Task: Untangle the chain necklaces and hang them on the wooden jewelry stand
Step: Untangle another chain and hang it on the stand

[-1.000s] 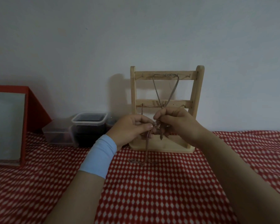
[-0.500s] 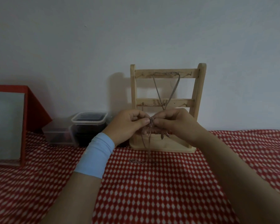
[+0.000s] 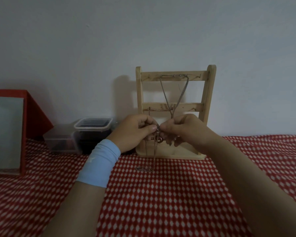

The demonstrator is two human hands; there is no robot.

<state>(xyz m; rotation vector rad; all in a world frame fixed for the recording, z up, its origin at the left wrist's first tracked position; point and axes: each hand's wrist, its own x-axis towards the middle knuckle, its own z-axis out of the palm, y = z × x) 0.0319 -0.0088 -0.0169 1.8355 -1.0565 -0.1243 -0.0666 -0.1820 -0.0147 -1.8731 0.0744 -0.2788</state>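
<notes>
Tangled chain (image 3: pixel 144 168) pinched at its upper part between both hands, directly in front of lower half of wooden stand (image 3: pixel 139 100). Left hand (image 3: pixel 135 132): thumb and forefinger clamped on chain. Right hand (image 3: pixel 186 130): same, fingertips meeting left's. Loose end trails down onto red checked worktop cloth (image 3: pixel 161 194). Hung necklace (image 3: pixel 164 93) on top bar. Versus half second earlier: hands and trailing end unmoved.

The left hand (image 3: pixel 135 130) and right hand (image 3: pixel 186 130) hide the lower part of the wooden stand (image 3: pixel 210 93). The chain (image 3: pixel 155 151) tangle between them is too small to read.
</notes>
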